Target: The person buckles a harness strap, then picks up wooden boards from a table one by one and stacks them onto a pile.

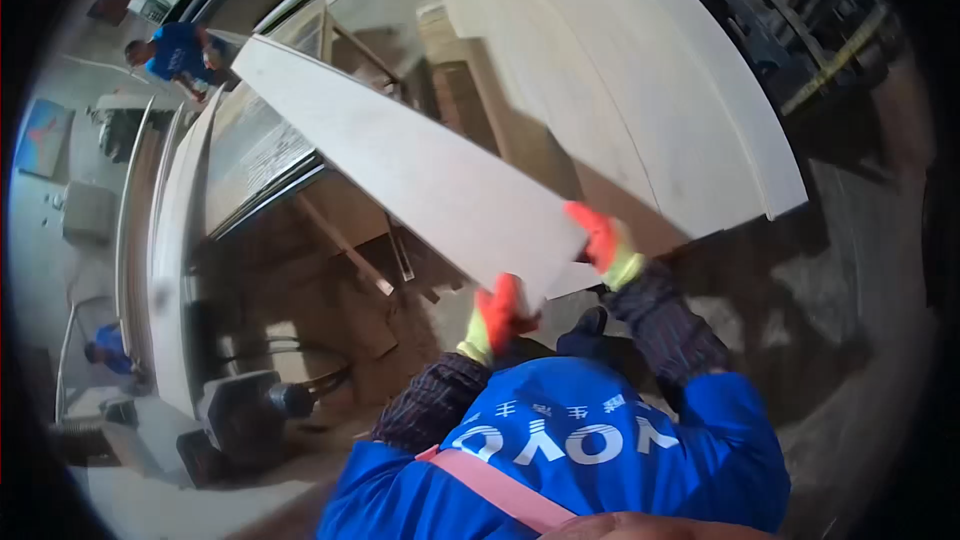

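A long pale wooden board (400,165) stretches from in front of my body toward the far upper left. My left hand (496,318), in a red and yellow work glove, grips the board's near end on its left side. On the right side of that same end, my right hand (606,244) in a matching glove is closed around the edge. The fingers under the board are partly hidden. The board's far end comes close to a co-worker (178,53) in a blue shirt; whether that person touches it I cannot tell.
A stack of wide pale panels (620,70) lies to the right of the board. Metal-edged machinery (265,195) stands left, beside a long pale panel (175,270). A motor-like unit (245,410) sits lower left. Another person (112,348) is at far left.
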{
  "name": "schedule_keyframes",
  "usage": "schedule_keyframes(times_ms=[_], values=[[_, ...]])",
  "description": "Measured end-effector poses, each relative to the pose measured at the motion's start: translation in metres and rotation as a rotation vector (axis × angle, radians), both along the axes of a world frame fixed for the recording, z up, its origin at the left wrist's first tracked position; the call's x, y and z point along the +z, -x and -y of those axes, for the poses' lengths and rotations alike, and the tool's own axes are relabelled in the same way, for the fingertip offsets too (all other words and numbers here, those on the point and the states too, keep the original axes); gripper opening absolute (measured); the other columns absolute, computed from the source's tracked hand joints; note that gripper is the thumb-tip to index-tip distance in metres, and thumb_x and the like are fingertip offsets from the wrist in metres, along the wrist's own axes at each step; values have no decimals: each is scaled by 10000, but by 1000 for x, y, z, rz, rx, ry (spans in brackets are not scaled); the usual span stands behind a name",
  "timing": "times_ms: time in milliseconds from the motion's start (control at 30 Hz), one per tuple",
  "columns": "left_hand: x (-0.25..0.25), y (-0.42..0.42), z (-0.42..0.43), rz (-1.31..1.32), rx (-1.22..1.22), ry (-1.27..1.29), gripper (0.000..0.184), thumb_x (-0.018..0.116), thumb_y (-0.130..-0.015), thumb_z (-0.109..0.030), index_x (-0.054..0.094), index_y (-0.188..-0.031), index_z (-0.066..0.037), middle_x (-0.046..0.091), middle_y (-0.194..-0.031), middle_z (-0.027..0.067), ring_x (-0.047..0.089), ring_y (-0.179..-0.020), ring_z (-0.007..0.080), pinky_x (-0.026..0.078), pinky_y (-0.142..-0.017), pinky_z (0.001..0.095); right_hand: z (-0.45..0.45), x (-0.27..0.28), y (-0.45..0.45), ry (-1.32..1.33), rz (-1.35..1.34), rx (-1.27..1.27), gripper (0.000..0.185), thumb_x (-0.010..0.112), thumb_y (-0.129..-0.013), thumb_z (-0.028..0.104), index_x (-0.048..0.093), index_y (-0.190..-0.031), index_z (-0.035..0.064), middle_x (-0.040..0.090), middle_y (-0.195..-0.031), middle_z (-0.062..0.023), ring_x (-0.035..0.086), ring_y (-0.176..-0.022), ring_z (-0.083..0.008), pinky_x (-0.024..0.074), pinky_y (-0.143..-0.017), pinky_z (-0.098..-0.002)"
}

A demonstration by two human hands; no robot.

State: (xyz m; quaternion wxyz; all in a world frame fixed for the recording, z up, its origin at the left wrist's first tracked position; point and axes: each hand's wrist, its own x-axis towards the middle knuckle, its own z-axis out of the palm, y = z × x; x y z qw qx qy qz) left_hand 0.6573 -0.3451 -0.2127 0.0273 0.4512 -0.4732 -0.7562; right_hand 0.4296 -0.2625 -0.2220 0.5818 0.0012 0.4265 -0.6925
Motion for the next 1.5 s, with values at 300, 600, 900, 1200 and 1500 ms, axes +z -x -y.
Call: schedule_keyframes(times_ms=[300, 600, 900, 1200, 1500], values=[[-128, 8, 174, -1185, 239, -618, 581, 582, -890, -579, 528, -1193, -86, 603, -1098, 117, 619, -993, 263, 510, -890, 435, -385, -62, 171, -173, -165, -670, 595, 485, -982, 385, 347, -1486, 100, 411, -1483, -67, 419, -1333, -217, 308, -1125, -376], [-80, 39, 222, -810, 748, -221, 708, 484, -909, -636, 440, -1420, -147, 488, -1415, 79, 457, -1278, 303, 361, -1078, 477, -564, 15, 34, -421, -689, -990, 483, 497, -959, 404, 528, -1245, 16, 576, -1206, -130, 535, -1110, -269, 423, -966, -419], [-122, 63, 323, -532, 670, 0, 668, 474, -909, -651, 498, -1334, -136, 550, -1298, 90, 525, -1163, 268, 424, -982, 432, -429, -47, -142, -770, 37, -1347, 563, 522, -913, 519, 632, -1102, 1, 638, -1138, -152, 575, -1074, -320, 442, -923, -473], [-177, 128, 371, -166, 233, -10, 569, 483, -884, -695, 453, -656, -176, 391, -509, -4, 408, -467, 176, 310, -425, 354, -272, -52, -245, -609, 460, -1421, 657, 511, -902, 541, 554, -1275, 2, 573, -1277, -154, 538, -1147, -355, 404, -982, -476], [-315, 162, 275, -37, 206, -211, 522, 550, -884, -636, 562, -748, -132, 514, -601, 19, 468, -509, 179, 404, -490, 337, -290, -89, -263, -824, 606, -1600, 734, 454, -907, 567, 457, -1379, 5, 486, -1388, -158, 464, -1246, -358, 346, -1041, -478]])
